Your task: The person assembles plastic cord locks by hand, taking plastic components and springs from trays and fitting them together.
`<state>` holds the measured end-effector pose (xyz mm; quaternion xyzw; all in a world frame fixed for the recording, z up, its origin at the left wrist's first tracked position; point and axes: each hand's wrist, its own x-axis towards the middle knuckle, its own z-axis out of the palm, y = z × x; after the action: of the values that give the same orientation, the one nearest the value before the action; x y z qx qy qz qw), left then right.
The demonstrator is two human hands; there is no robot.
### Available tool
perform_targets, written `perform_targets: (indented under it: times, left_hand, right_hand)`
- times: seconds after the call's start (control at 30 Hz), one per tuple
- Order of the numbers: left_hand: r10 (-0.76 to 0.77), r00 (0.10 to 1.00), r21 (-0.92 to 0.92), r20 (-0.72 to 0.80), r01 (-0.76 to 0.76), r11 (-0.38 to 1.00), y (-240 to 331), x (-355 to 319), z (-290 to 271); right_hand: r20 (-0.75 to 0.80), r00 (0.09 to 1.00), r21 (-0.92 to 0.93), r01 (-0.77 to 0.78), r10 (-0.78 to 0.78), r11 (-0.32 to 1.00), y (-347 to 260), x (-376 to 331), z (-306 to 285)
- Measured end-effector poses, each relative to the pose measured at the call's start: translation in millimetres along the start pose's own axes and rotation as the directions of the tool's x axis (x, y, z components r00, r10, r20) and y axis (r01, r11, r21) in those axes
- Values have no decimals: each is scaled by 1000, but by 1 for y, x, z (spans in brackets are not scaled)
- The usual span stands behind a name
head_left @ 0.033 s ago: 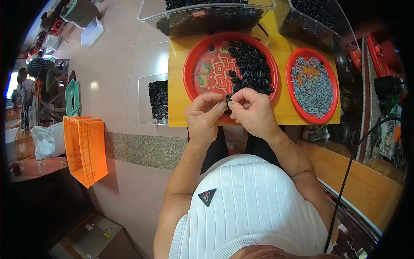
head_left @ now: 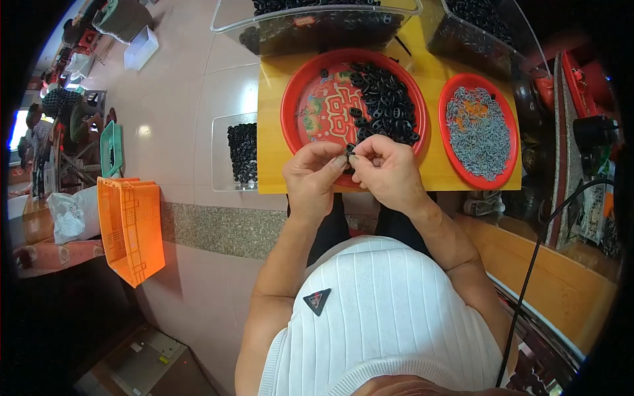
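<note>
My left hand (head_left: 309, 181) and my right hand (head_left: 395, 177) meet at the near rim of a round red tray (head_left: 288, 109). Between their pinched fingertips is a small black plastic piece (head_left: 350, 150), mostly hidden by the fingers. Many loose black plastic pieces (head_left: 388, 105), oblong with holes, are heaped over the tray's right side. To the right, an oval red tray (head_left: 444, 132) holds small grey screws (head_left: 481, 142) with an orange patch among them.
All this rests on a yellow tabletop (head_left: 271, 99). Clear bins (head_left: 323, 36) of black pieces stand at the far side; another clear bin (head_left: 221, 155) sits lower, left of the table. An orange crate (head_left: 132, 231) is at left. A black cable (head_left: 528, 277) hangs at right.
</note>
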<state>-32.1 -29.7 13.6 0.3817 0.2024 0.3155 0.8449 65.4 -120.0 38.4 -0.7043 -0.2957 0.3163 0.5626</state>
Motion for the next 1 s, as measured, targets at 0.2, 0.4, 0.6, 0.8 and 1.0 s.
perform_targets:
  times: [0.2,0.4,0.6,0.8,1.0]
  left_hand:
    - [-27,999,83,45,23,996,-3,7,-3]
    - [-88,996,198,-29,92,976,5,15,4]
    - [266,958,854,104,-223,470,41,41,-37]
    - [163,827,831,538,-553,61,26,60,-8]
    - [46,785,787,617,-616,-41,-2,97,7]
  right_hand:
    - [21,998,66,-56,55,996,-5,2,-2]
    - [41,995,217,-96,89,972,-3,11,-8]
    - [-51,997,265,-47,63,963,3,9,-31]
    - [-92,994,301,-34,64,953,12,7,-43]
    - [-68,995,295,-55,79,954,10,1,-41]
